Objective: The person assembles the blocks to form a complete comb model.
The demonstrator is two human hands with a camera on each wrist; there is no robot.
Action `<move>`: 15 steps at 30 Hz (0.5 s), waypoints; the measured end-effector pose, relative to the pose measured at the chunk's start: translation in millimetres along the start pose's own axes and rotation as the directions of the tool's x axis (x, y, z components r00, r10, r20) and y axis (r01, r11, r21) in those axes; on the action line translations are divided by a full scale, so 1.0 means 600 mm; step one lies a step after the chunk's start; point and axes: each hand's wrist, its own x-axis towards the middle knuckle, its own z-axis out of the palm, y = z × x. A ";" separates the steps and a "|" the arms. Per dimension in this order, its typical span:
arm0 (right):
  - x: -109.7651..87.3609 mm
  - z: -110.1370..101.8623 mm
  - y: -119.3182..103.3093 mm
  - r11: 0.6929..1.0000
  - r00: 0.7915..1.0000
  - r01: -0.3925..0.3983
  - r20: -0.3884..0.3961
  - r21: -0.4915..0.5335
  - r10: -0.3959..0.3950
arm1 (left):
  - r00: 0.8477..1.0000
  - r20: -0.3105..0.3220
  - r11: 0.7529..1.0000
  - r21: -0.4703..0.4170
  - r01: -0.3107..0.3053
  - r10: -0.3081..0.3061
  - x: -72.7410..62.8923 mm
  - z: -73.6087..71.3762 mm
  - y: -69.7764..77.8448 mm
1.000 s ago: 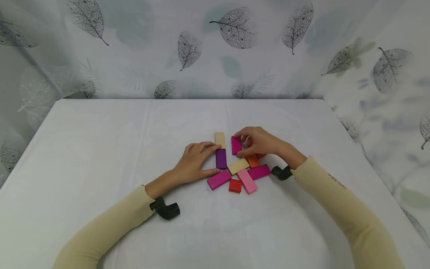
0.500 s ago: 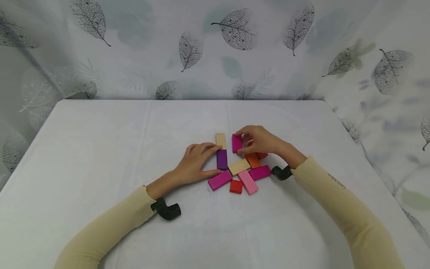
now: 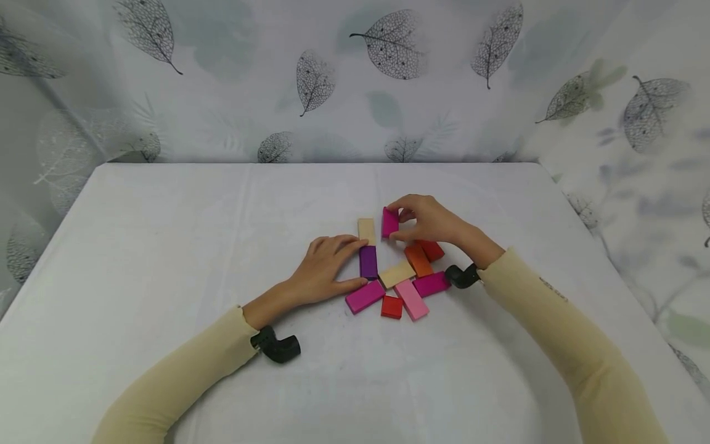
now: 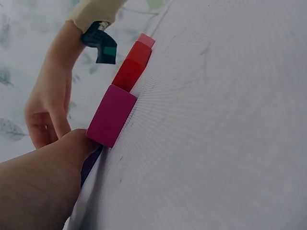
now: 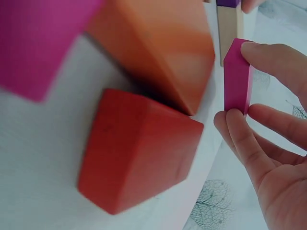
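In the head view my right hand (image 3: 429, 219) pinches a magenta block (image 3: 390, 222) lengthwise. Thumb and fingertips press its two ends, as the right wrist view shows on the same magenta block (image 5: 237, 79). My left hand (image 3: 324, 268) rests beside a purple block (image 3: 368, 262), its thumb and forefinger spread along it. The forefinger touches where the purple block meets a wood-coloured block (image 3: 366, 230). The thumb lies at the purple block's near end, by another magenta block (image 3: 363, 297). In the left wrist view, my hand mostly hides the purple block.
A second wood-coloured block (image 3: 397, 274), an orange block (image 3: 418, 259), a pink block (image 3: 412, 301) and a small red block (image 3: 391, 307) lie clustered on the white table (image 3: 194, 246). Another red block (image 3: 431, 249) lies beside the orange one. A leaf-patterned cloth (image 3: 222, 80) hangs behind.
My right hand has moved away towards the far side with the magenta block, uncovering more of the orange and red blocks. My left hand has stayed in place.
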 end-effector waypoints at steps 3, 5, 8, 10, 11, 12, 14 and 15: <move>0.004 -0.005 -0.007 1.000 1.000 -0.011 -0.004 0.005 0.011 | 1.000 -0.006 1.000 -0.001 -0.002 0.002 0.000 -0.001 0.000; 0.008 -0.006 -0.010 1.000 1.000 -0.014 -0.005 0.006 0.014 | 1.000 -0.002 1.000 -0.002 -0.001 0.001 0.000 -0.001 0.000; 0.016 -0.006 -0.012 1.000 1.000 -0.012 -0.006 -0.001 0.012 | 1.000 0.007 1.000 -0.001 0.007 -0.007 -0.001 -0.002 -0.001; 0.022 -0.006 -0.013 1.000 1.000 -0.017 -0.009 -0.004 0.017 | 1.000 0.012 1.000 0.003 0.010 -0.010 -0.001 -0.002 -0.001; 0.024 -0.006 -0.014 1.000 1.000 -0.017 -0.011 -0.006 0.017 | 1.000 0.016 1.000 0.002 0.013 -0.013 -0.001 -0.003 -0.001; 0.026 -0.006 -0.015 1.000 1.000 -0.017 -0.013 -0.006 0.017 | 1.000 0.018 1.000 0.002 0.014 -0.014 -0.001 -0.003 -0.001; 0.031 -0.005 -0.015 1.000 1.000 -0.016 -0.016 -0.005 0.016 | 1.000 0.021 1.000 -0.001 0.013 -0.013 -0.001 -0.003 -0.001; 0.032 -0.005 -0.016 1.000 1.000 -0.013 -0.018 -0.004 0.013 | 1.000 0.021 1.000 -0.003 0.010 -0.010 -0.001 -0.003 -0.001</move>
